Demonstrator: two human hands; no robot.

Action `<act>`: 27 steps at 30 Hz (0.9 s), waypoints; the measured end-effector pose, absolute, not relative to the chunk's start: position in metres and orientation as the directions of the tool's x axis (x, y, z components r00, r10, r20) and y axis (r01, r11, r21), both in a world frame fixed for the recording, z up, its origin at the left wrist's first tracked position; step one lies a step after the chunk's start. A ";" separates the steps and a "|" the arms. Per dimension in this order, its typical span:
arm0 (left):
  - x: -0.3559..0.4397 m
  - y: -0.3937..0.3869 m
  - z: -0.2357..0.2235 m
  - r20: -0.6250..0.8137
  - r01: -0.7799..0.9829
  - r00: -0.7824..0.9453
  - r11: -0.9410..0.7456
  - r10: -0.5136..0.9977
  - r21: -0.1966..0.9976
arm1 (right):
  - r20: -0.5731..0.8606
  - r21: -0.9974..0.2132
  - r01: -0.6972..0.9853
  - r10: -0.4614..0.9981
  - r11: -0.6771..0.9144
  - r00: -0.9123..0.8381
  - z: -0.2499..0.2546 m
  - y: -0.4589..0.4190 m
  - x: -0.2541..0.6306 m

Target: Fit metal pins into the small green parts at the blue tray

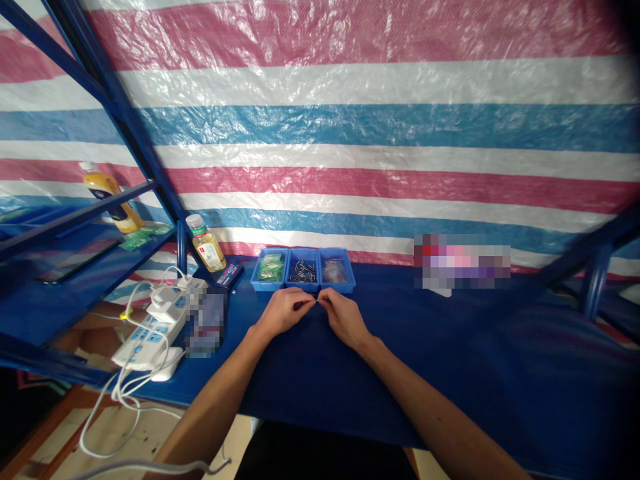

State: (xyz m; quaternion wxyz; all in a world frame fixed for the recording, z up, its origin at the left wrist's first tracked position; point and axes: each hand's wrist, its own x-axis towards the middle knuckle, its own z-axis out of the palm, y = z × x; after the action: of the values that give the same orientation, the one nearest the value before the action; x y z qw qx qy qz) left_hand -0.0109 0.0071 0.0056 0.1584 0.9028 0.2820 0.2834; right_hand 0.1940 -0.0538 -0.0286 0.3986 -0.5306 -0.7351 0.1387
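My left hand (pixel 283 310) and my right hand (pixel 344 315) meet over the blue table (pixel 450 360), fingertips pinched together on a small thin dark part (pixel 310 304) held between them. Just behind the hands stand three small blue bins side by side: the left bin (pixel 270 270) holds green packets, the middle bin (pixel 303 270) holds several dark metal pieces, the right bin (pixel 337 271) holds clear bagged bits. Both hands are closed in a pinch.
A yellow drink bottle (pixel 206 243) stands left of the bins. White power strips with cables (pixel 150 327) lie at the table's left edge. A blue shelf frame (pixel 75 220) carries another bottle (pixel 107 197). A striped tarp (pixel 350 120) backs the table.
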 end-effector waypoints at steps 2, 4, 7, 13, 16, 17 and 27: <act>-0.011 0.007 0.005 0.422 0.418 0.680 -0.790 0.599 0.449 | 0.441 -0.620 0.679 0.890 0.394 -0.114 -0.029 -0.054 0.194; -0.011 0.007 0.005 0.426 0.414 0.678 -0.790 0.599 0.452 | 0.446 -0.614 0.685 0.888 0.393 -0.111 -0.029 -0.054 0.194; -0.011 0.008 0.004 0.438 0.407 0.673 -0.792 0.596 0.454 | 0.453 -0.613 0.683 0.885 0.397 -0.108 -0.029 -0.054 0.194; -0.011 0.008 0.004 0.437 0.406 0.673 -0.792 0.596 0.456 | 0.461 -0.604 0.695 0.882 0.391 -0.096 -0.028 -0.054 0.195; -0.011 0.007 0.005 0.437 0.410 0.671 -0.791 0.599 0.454 | 0.461 -0.596 0.708 0.883 0.379 -0.085 -0.029 -0.053 0.195; -0.011 0.007 0.005 0.437 0.412 0.671 -0.791 0.599 0.452 | 0.463 -0.594 0.711 0.883 0.376 -0.080 -0.029 -0.053 0.195; -0.011 0.007 0.006 0.438 0.408 0.668 -0.789 0.601 0.460 | 0.438 -0.618 0.705 0.897 0.348 -0.059 -0.027 -0.053 0.196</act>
State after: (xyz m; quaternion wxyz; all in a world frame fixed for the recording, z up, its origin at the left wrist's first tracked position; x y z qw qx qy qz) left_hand -0.0113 0.0074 0.0056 0.1639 0.8985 0.2808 0.2951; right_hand 0.1962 -0.0531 -0.0274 0.3987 -0.5583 -0.7176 0.1201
